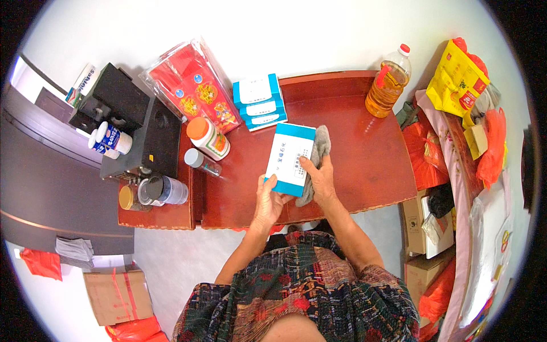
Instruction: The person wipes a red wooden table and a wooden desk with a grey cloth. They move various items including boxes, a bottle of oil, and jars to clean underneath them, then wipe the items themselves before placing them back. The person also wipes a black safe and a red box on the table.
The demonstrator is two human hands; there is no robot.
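Note:
A blue and white cardboard box is held up over the front of the red-brown table. My left hand grips its lower left corner, thumb on the white face and fingers underneath. Along the box's right side my right hand presses a grey cloth, its thumb resting on the box. The cloth hangs partly behind the box, and most of my right fingers are hidden. Just behind stand similar blue and white boxes, overlapping in a row.
Left of the boxes are a red package in clear plastic, a white bottle with orange cap and a small clear jar. Black speakers and jars stand farther left. An oil bottle stands back right, near a yellow bag.

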